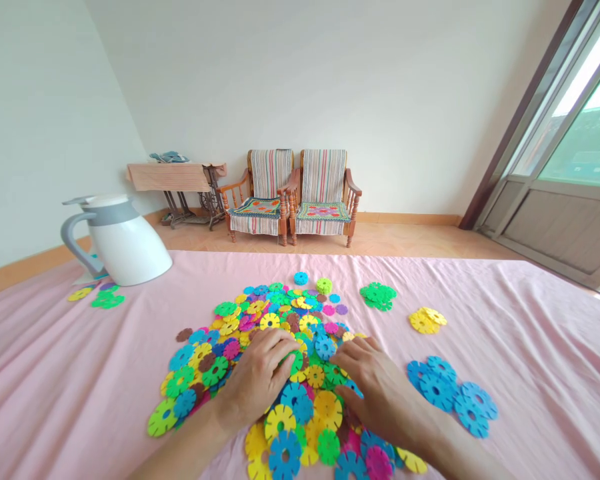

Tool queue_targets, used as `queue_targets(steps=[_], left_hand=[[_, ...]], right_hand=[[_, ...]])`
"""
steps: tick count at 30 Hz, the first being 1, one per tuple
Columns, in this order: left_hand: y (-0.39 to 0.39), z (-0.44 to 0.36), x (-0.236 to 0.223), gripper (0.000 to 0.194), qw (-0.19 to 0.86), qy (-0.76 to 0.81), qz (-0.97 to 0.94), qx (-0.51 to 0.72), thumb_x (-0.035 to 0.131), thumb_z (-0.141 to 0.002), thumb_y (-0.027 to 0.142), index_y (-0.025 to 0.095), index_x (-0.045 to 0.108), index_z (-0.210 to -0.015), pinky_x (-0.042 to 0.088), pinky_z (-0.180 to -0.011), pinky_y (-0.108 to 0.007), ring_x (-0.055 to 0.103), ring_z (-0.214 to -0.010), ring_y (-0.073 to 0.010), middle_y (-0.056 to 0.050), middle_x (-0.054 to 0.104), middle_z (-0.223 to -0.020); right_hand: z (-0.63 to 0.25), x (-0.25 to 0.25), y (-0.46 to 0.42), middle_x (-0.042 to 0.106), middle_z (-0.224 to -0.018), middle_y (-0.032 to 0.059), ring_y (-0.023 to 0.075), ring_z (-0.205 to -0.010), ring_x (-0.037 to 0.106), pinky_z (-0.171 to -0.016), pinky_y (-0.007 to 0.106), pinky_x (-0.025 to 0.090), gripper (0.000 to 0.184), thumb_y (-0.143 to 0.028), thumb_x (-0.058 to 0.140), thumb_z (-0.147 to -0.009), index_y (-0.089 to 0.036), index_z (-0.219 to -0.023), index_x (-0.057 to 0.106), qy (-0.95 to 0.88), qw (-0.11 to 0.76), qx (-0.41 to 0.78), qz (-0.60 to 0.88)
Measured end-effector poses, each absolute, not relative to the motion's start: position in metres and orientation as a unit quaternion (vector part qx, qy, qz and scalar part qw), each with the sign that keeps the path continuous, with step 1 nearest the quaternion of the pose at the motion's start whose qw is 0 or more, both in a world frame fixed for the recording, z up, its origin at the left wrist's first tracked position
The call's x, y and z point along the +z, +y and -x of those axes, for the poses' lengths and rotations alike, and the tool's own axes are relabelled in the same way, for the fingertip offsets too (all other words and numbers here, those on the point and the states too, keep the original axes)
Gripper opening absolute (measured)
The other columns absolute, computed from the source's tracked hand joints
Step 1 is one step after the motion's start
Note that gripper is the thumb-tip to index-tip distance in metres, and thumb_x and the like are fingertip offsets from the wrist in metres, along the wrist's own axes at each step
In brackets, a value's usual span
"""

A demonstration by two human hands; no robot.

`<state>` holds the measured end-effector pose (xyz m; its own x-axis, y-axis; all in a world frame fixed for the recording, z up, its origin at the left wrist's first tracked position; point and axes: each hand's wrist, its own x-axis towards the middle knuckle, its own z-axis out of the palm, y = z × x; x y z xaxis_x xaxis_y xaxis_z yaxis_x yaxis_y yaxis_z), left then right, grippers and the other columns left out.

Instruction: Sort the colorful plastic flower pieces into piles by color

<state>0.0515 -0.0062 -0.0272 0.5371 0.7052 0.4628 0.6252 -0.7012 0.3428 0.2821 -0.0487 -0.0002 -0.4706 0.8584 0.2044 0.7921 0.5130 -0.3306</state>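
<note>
bright daylight from the glass door point(575, 127), edges visibly warped.

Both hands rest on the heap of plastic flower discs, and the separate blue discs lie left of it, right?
No: the separate blue discs lie right of the heap of plastic flower discs, as the head view shows. The left hand and right hand do rest on the heap.
</note>
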Motion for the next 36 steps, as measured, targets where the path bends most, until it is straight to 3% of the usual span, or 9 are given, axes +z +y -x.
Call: queue_targets(steps=[6,9,14,19,21,23,26,30,36], left_hand=[[-0.006,-0.051,-0.027,0.019,0.068,0.378,-0.876,0.293,0.048,-0.093,0.019,0.023,0.062,-0.104,0.048,-0.088,-0.035,0.056,-0.099,-0.0189,-0.004,0.062,-0.102],[-0.007,-0.051,-0.026,0.019,0.065,0.374,-0.876,0.297,0.048,-0.092,0.019,0.022,0.062,-0.104,0.049,-0.087,-0.034,0.057,-0.097,-0.0188,-0.005,0.062,-0.101],[-0.007,-0.051,-0.025,0.02,0.063,0.373,-0.876,0.3,0.046,-0.093,0.019,0.023,0.062,-0.104,0.048,-0.086,-0.034,0.057,-0.097,-0.0188,-0.005,0.062,-0.1],[-0.008,-0.051,-0.026,0.019,0.066,0.375,-0.875,0.299,0.047,-0.092,0.018,0.023,0.062,-0.103,0.048,-0.087,-0.035,0.056,-0.097,-0.0188,-0.005,0.061,-0.1],[-0.008,-0.051,-0.026,0.019,0.068,0.377,-0.875,0.297,0.047,-0.092,0.017,0.022,0.062,-0.103,0.048,-0.088,-0.035,0.056,-0.098,-0.0186,-0.004,0.061,-0.1],[-0.007,-0.051,-0.026,0.019,0.069,0.378,-0.875,0.295,0.047,-0.092,0.017,0.023,0.062,-0.103,0.048,-0.088,-0.035,0.056,-0.098,-0.0185,-0.004,0.061,-0.101],[-0.007,-0.051,-0.026,0.02,0.065,0.377,-0.875,0.295,0.047,-0.092,0.017,0.023,0.062,-0.103,0.048,-0.088,-0.035,0.056,-0.098,-0.0189,-0.004,0.061,-0.101],[-0.007,-0.05,-0.026,0.02,0.06,0.374,-0.876,0.299,0.048,-0.091,0.017,0.022,0.062,-0.104,0.048,-0.088,-0.036,0.056,-0.098,-0.0192,-0.005,0.061,-0.101],[-0.007,-0.051,-0.024,0.02,0.057,0.371,-0.875,0.307,0.048,-0.091,0.017,0.023,0.063,-0.103,0.05,-0.085,-0.034,0.058,-0.096,-0.0187,-0.005,0.062,-0.099]], right_hand=[[-0.278,-0.01,-0.042,0.062,-0.078,0.0042,0.0176,-0.076,0.053,-0.072,0.031,0.039,0.023,-0.014,0.045,-0.089,-0.019,-0.074,0.062,-0.838,0.256,0.046,0.479],[-0.293,-0.01,-0.025,0.064,-0.08,0.0045,0.0178,-0.077,0.057,-0.068,0.029,0.04,0.022,-0.022,0.045,-0.09,-0.02,-0.08,0.065,-0.775,0.338,0.076,0.528],[-0.346,-0.024,0.013,0.06,-0.058,0.0007,0.0164,-0.056,0.057,-0.055,0.027,0.038,0.022,-0.032,0.05,-0.081,-0.021,-0.065,0.061,-0.656,0.351,0.104,0.66],[-0.383,-0.041,0.03,0.068,-0.069,0.006,0.0196,-0.064,0.067,-0.057,0.028,0.046,0.03,-0.033,0.038,-0.084,-0.015,-0.089,0.061,-0.603,0.378,0.134,0.69],[-0.386,-0.039,0.028,0.069,-0.072,0.007,0.0188,-0.064,0.067,-0.056,0.027,0.046,0.031,-0.033,0.036,-0.085,-0.015,-0.088,0.061,-0.605,0.374,0.151,0.687],[-0.383,-0.031,0.019,0.066,-0.065,0.0037,0.0169,-0.058,0.065,-0.053,0.026,0.044,0.025,-0.033,0.042,-0.082,-0.017,-0.076,0.061,-0.622,0.357,0.171,0.675],[-0.369,-0.012,-0.002,0.059,-0.056,-0.001,0.0144,-0.054,0.058,-0.05,0.024,0.037,0.018,-0.031,0.052,-0.076,-0.02,-0.064,0.059,-0.699,0.258,0.213,0.632],[-0.345,0.006,-0.031,0.064,-0.071,0.0017,0.0163,-0.066,0.057,-0.057,0.025,0.036,0.009,-0.029,0.059,-0.071,-0.02,-0.069,0.059,-0.763,0.103,0.227,0.596],[-0.324,0.007,-0.044,0.063,-0.078,0.0038,0.0189,-0.072,0.055,-0.058,0.027,0.028,0.012,-0.022,0.06,-0.064,-0.02,-0.073,0.053,-0.778,0.038,0.173,0.602]])
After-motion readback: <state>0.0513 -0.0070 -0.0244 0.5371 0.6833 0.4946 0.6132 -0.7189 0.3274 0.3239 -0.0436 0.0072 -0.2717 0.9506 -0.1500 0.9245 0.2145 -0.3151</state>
